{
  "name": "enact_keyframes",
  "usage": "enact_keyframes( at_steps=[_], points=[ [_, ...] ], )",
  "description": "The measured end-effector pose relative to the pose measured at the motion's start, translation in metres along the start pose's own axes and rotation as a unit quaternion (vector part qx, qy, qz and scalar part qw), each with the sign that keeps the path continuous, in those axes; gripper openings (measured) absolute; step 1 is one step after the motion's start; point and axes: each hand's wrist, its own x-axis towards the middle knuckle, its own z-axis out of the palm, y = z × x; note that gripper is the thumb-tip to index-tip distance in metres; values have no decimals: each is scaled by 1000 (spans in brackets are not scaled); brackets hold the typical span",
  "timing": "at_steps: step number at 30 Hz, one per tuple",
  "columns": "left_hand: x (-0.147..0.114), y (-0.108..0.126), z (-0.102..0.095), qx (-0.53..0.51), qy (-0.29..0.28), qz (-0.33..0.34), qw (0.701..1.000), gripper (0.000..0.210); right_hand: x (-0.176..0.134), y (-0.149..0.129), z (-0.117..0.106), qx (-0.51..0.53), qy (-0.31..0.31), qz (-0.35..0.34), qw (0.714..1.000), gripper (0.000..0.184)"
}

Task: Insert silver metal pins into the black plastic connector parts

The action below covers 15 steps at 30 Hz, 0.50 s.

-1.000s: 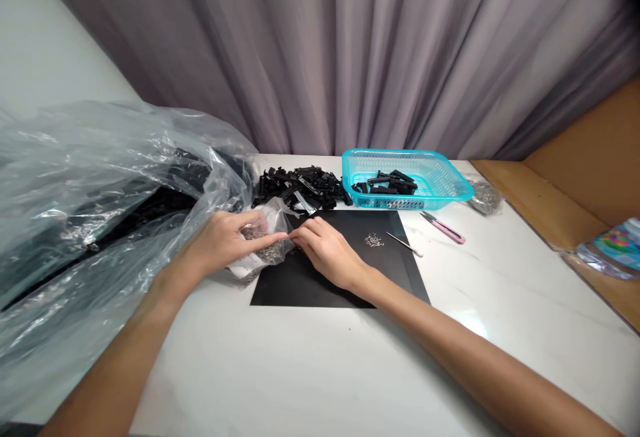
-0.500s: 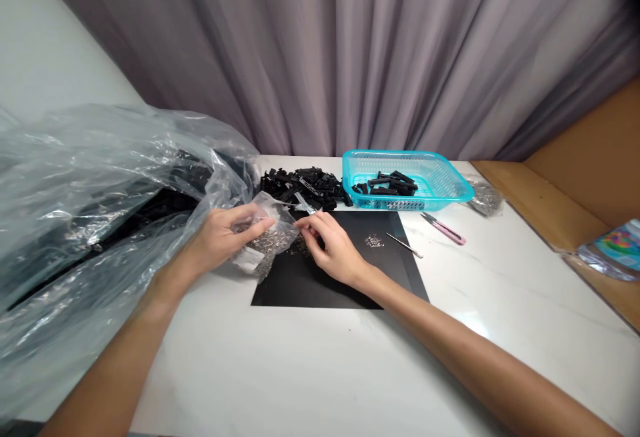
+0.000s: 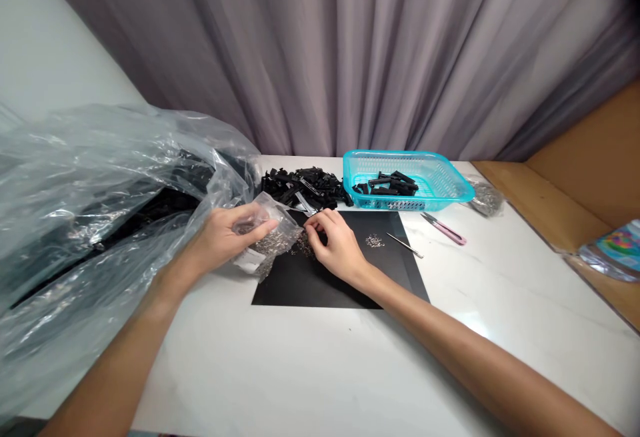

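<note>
My left hand [image 3: 233, 230] grips a clear plastic bag [image 3: 273, 240] full of tiny metal pieces, with a white label on its lower side. The bag is tilted, its mouth toward the right. Just right of that mouth is my right hand [image 3: 333, 240], its thumb and fingers pinched together; whether anything is between the fingertips is too small to make out. Some small metal pieces [image 3: 301, 245] lie on the black mat [image 3: 340, 287] between the bag and my right hand. Farther right on the mat sits a separate little pile of metal pieces [image 3: 374, 241].
Behind the mat is a heap of black plastic parts [image 3: 305, 186]. A blue basket [image 3: 440, 190] holds several black parts. Tweezers [image 3: 404, 245], a pink-handled cutter [image 3: 445, 229] and another bag [image 3: 485, 198] lie right. A large plastic sheet [image 3: 100, 170] covers the left; cardboard [image 3: 590, 150] stands right.
My right hand has moved slightly right, away from the bag's mouth. The bag's mouth has shifted a little right and down, and more metal pieces show on the mat beside it.
</note>
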Motion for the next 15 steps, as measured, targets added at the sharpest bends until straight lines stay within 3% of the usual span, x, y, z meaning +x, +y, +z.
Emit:
enact_keyframes(
  at_steps=[6, 15],
  points=[
    [0, 2, 3, 10, 7, 15, 1000, 37, 1, -7, -7, 105, -34, -37, 993, 20],
    [-1, 7, 8, 25, -26, 49, 998, 35, 5, -3, -10, 99, -138, 2, 986, 36]
  ],
)
